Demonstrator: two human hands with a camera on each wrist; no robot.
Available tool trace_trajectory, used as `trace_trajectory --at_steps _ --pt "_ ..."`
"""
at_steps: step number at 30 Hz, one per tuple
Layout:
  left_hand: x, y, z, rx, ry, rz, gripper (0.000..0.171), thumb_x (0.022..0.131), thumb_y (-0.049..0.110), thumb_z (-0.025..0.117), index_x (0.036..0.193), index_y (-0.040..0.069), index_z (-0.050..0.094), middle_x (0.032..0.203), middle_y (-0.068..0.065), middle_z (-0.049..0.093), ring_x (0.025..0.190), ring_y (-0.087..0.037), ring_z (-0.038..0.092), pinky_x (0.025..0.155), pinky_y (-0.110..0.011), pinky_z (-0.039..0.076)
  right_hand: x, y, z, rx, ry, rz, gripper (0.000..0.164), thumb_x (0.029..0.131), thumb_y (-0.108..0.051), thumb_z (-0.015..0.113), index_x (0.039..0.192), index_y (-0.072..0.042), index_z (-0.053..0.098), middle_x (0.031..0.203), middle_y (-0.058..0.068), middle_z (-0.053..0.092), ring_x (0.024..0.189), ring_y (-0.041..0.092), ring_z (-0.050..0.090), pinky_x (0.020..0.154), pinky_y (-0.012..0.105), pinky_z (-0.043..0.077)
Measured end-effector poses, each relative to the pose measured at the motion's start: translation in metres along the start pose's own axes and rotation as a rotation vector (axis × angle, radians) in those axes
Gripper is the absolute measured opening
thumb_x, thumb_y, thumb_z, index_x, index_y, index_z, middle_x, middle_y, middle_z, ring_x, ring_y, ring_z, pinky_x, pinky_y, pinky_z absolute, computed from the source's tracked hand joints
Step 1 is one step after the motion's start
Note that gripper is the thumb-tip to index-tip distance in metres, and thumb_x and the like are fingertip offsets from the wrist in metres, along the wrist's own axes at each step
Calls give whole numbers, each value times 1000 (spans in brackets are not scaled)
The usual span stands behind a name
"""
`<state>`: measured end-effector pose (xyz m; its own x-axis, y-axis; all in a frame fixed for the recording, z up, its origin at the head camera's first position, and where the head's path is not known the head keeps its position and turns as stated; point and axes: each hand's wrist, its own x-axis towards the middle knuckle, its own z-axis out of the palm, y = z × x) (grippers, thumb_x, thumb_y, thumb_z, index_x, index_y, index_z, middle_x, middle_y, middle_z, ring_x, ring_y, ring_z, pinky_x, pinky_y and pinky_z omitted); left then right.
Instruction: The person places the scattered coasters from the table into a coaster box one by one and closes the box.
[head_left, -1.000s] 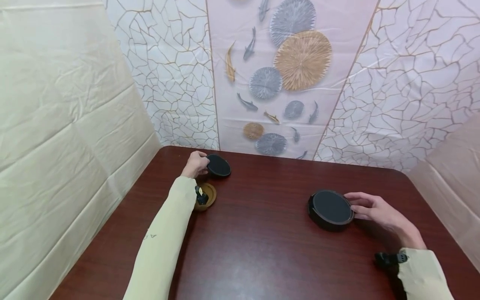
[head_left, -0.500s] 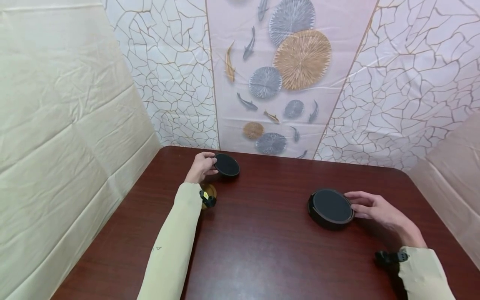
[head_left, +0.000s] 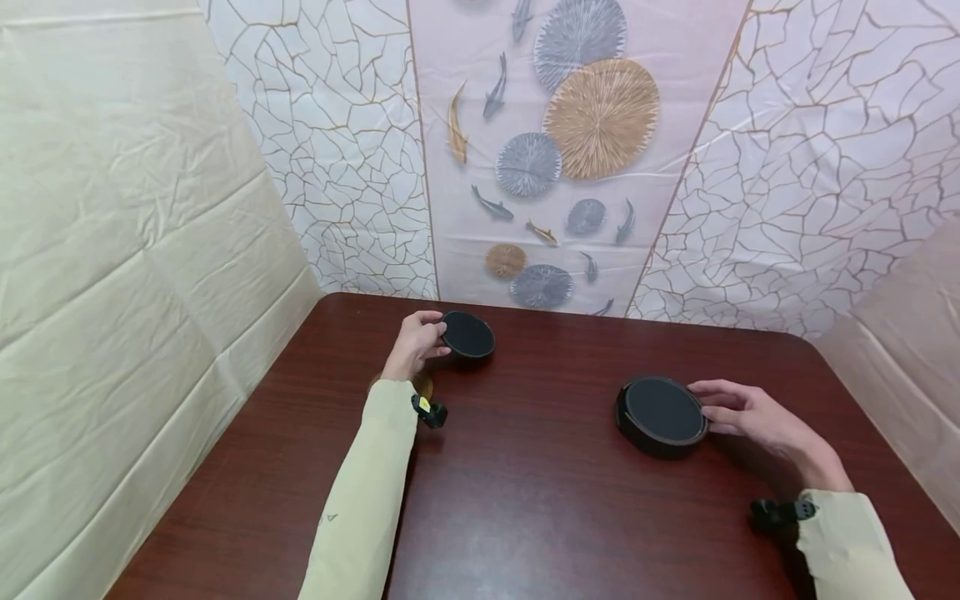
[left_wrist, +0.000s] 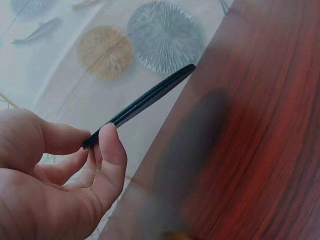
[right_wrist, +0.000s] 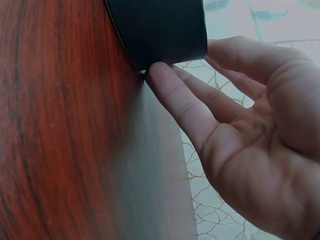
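My left hand (head_left: 417, 340) pinches the near left edge of a thin round black coaster (head_left: 469, 335), tilted and raised above the table. Edge-on in the left wrist view, the coaster (left_wrist: 142, 102) sits between thumb and fingers. At the right, a thick round black holder (head_left: 651, 446) stands on the table, its dark flat top level with its rim. My right hand (head_left: 757, 421) rests against the holder's right side. In the right wrist view its extended fingers (right_wrist: 182, 107) touch the black wall near the table, with the thumb by the upper edge.
A round brown dish (head_left: 425, 386) lies mostly hidden behind the left wrist. The dark red-brown table (head_left: 525, 483) ends at a patterned backdrop (head_left: 360, 167). Cream cloth (head_left: 135, 275) hangs along the left side, and pale cloth stands at the right.
My left hand has carried the coaster rightward and slightly nearer, and its forearm now covers more of the brown dish. The right hand and the holder stay practically in place.
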<state>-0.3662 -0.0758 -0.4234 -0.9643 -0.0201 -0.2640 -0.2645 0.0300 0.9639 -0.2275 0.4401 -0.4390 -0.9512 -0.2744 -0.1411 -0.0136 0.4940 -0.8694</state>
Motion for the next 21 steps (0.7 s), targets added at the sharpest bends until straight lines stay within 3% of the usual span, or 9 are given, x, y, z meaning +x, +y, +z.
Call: trace_trajectory --at_steps 14,21 --pt "-11 -3 47 -156 -31 45 32 99 8 55 131 6 52 109 -13 57 72 -15 61 58 -24 56 0 4 -2 -55 20 9 59 92 -22 69 142 -2 45 121 2 68 100 1 67 80 28 59" --pt "-17 -10 60 -205 -59 49 33 100 10 55 133 7 52 112 -14 58 73 -15 61 61 -24 56 1 4 -1 -49 14 -1 58 92 -21 69 142 -2 46 122 4 68 100 1 67 80 28 59"
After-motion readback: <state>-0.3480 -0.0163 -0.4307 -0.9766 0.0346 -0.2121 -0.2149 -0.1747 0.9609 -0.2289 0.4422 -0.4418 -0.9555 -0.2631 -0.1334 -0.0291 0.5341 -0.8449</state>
